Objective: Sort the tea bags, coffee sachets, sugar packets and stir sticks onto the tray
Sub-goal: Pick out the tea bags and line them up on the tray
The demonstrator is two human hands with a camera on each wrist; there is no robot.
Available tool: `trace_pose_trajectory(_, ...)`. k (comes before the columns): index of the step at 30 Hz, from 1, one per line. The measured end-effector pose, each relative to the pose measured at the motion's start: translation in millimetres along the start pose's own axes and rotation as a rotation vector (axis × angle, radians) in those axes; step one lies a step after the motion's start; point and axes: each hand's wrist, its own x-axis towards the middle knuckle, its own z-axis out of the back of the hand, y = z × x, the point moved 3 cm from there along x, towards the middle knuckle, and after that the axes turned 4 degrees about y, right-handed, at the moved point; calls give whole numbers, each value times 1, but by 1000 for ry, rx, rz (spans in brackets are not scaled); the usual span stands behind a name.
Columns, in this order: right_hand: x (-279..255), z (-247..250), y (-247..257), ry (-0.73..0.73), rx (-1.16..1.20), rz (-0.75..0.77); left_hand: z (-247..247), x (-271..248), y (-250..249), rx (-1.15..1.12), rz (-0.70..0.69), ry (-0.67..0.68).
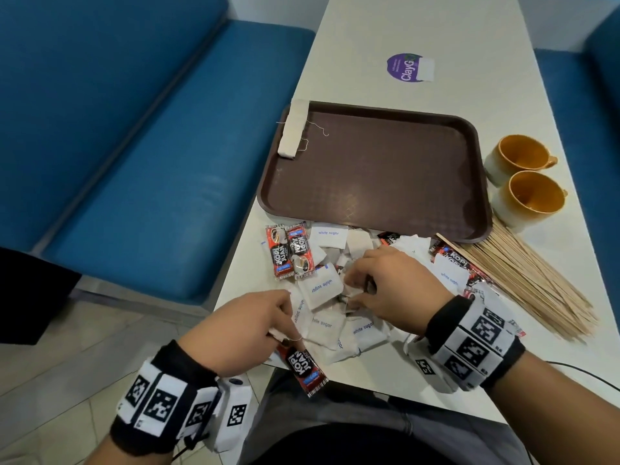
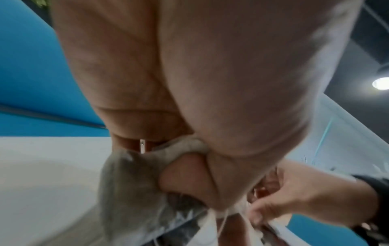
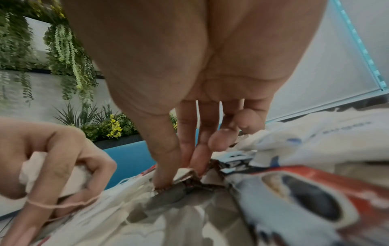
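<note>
At lower centre of the head view, on a pale smooth desk [image 1: 402,35]: a loose heap of flat white paper sugar packets [image 1: 320,290], glossy red-and-black coffee sachets [image 1: 284,251] and soft tea bags. Left hand [image 1: 250,328] curled, pinching a limp cloth-like tea bag [image 2: 130,179] with thin string looped over one finger. Right hand [image 1: 391,285] pinching down into the heap, thumb and two fingers pressed together on a crinkled sachet edge [image 3: 185,174]. At upper centre, a brown textured plastic tray [image 1: 375,176], rounded corners, bearing a row of tea bags [image 1: 293,129] at its upper left. At right, a fan of thin wooden stir sticks [image 1: 530,283] just beside two glazed mugs [image 1: 523,182].
</note>
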Motion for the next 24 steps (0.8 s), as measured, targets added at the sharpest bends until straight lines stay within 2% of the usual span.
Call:
trace_pose_trajectory(6,7,-2,-5,-45,-3,3,-2,13,1,28,28,-21)
trace_pose_trajectory(12,0,9,-10,-185,165,-13,5,3,6,-41,-32,-171)
trace_pose_trajectory(15,-8,21,-12,-253,334,-58,8,-8,2,-75,-46,-80)
trace_pose_trajectory(18,-15,32,-14,-331,448,-89,0,-8,-1,8,-39,15)
trace_pose_trajectory(24,-24,49,-16,-349,644,-95,-9,6,-3,34,-12,-29)
